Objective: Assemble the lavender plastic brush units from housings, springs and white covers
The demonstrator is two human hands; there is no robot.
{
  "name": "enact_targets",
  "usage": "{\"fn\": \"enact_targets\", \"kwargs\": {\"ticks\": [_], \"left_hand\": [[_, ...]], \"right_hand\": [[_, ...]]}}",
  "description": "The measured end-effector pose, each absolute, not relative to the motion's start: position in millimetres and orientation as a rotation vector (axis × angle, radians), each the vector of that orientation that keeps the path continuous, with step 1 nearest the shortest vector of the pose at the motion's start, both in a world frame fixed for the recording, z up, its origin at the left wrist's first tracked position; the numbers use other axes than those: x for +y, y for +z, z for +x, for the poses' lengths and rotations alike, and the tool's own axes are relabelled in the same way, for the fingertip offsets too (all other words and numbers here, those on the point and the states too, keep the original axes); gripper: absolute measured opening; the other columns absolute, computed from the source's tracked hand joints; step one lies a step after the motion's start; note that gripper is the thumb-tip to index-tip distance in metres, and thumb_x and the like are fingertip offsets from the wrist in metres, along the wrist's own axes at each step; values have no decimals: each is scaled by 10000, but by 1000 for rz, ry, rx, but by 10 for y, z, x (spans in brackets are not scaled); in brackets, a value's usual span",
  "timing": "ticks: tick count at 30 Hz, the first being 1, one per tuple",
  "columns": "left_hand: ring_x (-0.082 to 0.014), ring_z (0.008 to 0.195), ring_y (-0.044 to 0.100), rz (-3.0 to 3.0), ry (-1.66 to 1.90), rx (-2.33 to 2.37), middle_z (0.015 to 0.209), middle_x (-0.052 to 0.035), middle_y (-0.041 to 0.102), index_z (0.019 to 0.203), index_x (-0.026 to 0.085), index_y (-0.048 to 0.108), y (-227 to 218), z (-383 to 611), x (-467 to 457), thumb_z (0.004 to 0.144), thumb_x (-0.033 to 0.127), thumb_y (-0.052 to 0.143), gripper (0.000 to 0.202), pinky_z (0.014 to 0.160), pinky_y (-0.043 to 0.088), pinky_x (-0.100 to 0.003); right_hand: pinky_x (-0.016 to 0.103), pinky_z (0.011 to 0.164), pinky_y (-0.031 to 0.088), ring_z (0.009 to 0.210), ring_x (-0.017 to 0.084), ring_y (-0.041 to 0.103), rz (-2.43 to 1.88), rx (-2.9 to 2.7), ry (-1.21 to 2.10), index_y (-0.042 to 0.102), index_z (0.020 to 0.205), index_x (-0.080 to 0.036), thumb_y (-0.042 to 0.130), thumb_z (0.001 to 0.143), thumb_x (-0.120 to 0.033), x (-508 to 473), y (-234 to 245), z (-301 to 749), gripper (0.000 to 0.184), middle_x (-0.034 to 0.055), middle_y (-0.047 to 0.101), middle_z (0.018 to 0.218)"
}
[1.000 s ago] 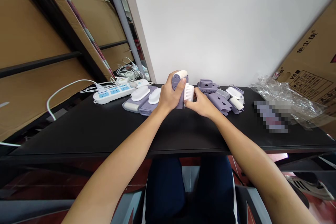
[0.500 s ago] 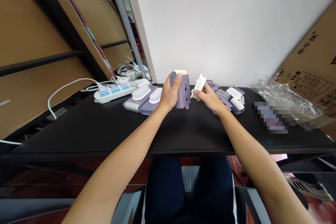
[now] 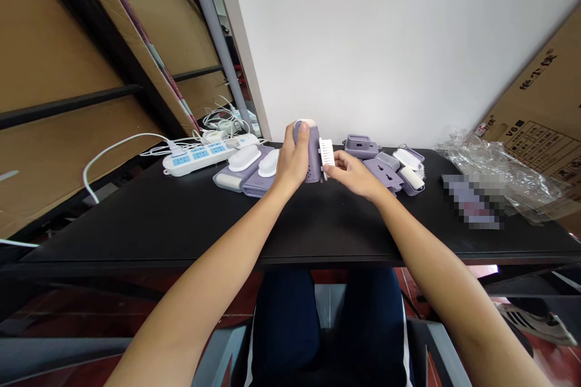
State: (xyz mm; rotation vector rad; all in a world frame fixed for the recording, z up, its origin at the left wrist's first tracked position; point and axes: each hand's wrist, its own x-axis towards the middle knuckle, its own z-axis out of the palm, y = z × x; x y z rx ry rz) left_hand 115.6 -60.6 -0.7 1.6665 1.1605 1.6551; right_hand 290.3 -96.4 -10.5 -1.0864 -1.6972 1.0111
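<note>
Right hand (image 3: 353, 174), pinching white brush (image 3: 326, 152), swung back beside purple case (image 3: 313, 154) gripped by left hand (image 3: 292, 163), toward bench (image 3: 327, 224) rear edge; I read alignment underway.

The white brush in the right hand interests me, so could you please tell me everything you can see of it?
The white brush looks like plastic, with rows of short white bristles. It is held roughly upright, its lower part in the right hand's grip. It is close beside the purple case in the left hand, bristles apparently facing away from it; whether they touch is unclear.
</note>
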Motion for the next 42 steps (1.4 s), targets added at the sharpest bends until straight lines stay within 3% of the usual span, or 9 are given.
{"fn": "enact_targets", "kwargs": {"ticks": [8,11,15,17,22,27,31,36,42], "left_hand": [[-271,1115,677,1629,1659,1100,1117,-69,725,1211,290,639,-45,1164,-584,961,846,417,649,1033,479,-384],[-267,1100,684,1569,1657,1083,1093,-70,726,1157,278,651,-60,1173,-543,944,861,437,657,1018,502,-383],[-277,1075,723,1346,1588,959,1040,-94,744,1068,237,662,-51,1191,-476,924,894,422,714,969,575,-398],[-293,1049,753,1197,1471,874,1005,-117,768,1054,221,672,-34,1199,-465,908,917,397,763,926,616,-406],[-319,997,792,1010,1322,771,903,-118,800,1007,223,684,6,1218,-519,857,925,463,751,853,661,-413],[-325,985,796,1017,1248,700,893,-119,804,1050,217,702,37,1247,-600,871,899,467,743,808,668,-422],[-323,993,796,1037,1223,681,909,-127,806,1082,208,710,56,1245,-631,878,895,467,757,816,668,-422],[-334,990,796,1077,1124,625,925,-131,809,1093,201,722,52,1242,-661,902,845,508,706,847,668,-450],[-341,986,795,1081,1061,601,930,-126,812,1072,202,733,27,1278,-690,932,778,535,625,868,666,-472]], "right_hand": [[362,880,535,894,187,655,-1134,-1781,846,622,1135,-210,697,902,-483,-951,-130,2914,367,12,706,981],[376,839,530,819,190,623,-1198,-1830,697,576,1373,-217,693,917,-508,-994,-116,2909,554,-5,654,921],[439,920,548,945,245,652,-1145,-1954,595,379,1632,-264,711,914,-563,-1074,-61,2932,845,57,666,1110],[474,981,545,1043,279,650,-1103,-2017,605,379,1648,-278,739,893,-574,-1103,-28,2950,887,88,651,1212],[521,1056,531,1125,293,618,-1106,-2015,582,412,1652,-297,760,889,-551,-1106,3,2967,877,103,615,1248],[545,1117,499,1313,325,561,-1076,-1949,539,360,1676,-316,796,853,-571,-1075,-17,2959,966,152,493,1510],[576,1181,450,1480,364,455,-1025,-1959,519,333,1681,-358,818,824,-603,-1065,-20,2964,1015,132,360,1682],[622,1261,352,1633,396,241,-1036,-2001,457,150,1732,-367,864,740,-675,-1061,-11,2980,1261,104,180,1795],[638,1311,236,1637,413,249,-1020,-2045,364,201,1727,-317,869,710,-709,-1073,40,3001,1279,133,279,1770]]}}
